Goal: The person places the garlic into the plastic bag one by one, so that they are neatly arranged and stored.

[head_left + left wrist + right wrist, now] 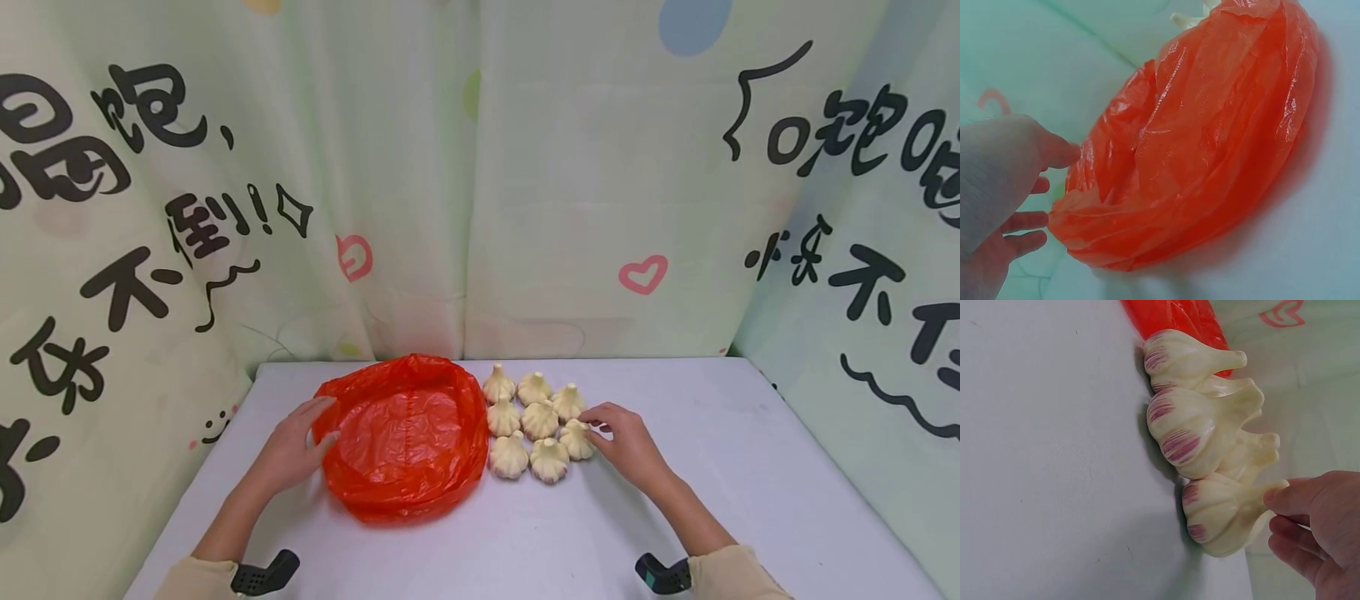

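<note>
A red plastic bag (405, 433) lies with its mouth spread wide on the table. At its left rim is my left hand (294, 443), thumb and fingers apart and fingertips right at the plastic. Several garlic bulbs (540, 419), cream with purple streaks, stand in close rows against the bag's right side, stems up. My right hand (626, 442) pinches the stem of the garlic bulb (1222, 512) at the right end of the group between thumb and fingers. That bulb is still beside its neighbours, low at the table surface.
The white table (720, 467) stretches out to both sides and in front of the bag. A pale printed curtain (555, 208) hangs behind its back edge and along the sides. Each wrist bears a black strap device (266, 573).
</note>
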Tool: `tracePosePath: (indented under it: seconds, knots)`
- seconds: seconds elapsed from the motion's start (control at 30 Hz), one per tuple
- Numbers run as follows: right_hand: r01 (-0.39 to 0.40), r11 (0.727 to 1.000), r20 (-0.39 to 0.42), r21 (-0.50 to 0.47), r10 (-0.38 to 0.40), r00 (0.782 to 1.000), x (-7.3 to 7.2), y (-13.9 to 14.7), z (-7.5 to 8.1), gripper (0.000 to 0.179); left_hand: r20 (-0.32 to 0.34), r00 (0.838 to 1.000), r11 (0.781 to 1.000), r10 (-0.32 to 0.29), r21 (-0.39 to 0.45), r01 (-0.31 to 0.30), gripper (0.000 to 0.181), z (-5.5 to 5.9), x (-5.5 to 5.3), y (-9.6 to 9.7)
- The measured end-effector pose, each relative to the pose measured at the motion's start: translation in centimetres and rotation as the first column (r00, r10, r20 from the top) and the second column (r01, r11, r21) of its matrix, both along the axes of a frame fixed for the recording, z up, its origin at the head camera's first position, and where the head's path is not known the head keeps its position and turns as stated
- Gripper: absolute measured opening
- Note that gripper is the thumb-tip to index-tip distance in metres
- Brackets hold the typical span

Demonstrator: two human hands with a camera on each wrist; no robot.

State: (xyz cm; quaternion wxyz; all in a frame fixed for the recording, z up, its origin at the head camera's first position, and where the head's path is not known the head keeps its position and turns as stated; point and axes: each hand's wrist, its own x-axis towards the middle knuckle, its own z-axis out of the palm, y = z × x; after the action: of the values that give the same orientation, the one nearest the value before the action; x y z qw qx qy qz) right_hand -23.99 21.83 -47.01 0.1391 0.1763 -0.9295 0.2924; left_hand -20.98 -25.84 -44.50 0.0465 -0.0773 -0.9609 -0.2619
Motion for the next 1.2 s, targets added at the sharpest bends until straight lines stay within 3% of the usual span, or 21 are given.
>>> tracePosePath:
  seconds: [0.53, 1.2]
  knots:
    - [0.006, 0.999, -0.044, -0.036, -0.008, 0.999, 0.1, 0.0, 0.0, 0.02, -0.019, 1.0, 1.0, -0.001, 0.004, 0.001, 0.06, -1.4, -0.2, -0.3]
    - [0.016, 0.998, -0.113, -0.063, -0.023, 0.993, 0.4, -0.1, 1.6, 0.023, -0.009, 1.0, 1.0, 0.006, 0.005, -0.006, 0.055, -1.9, -0.2, -0.2]
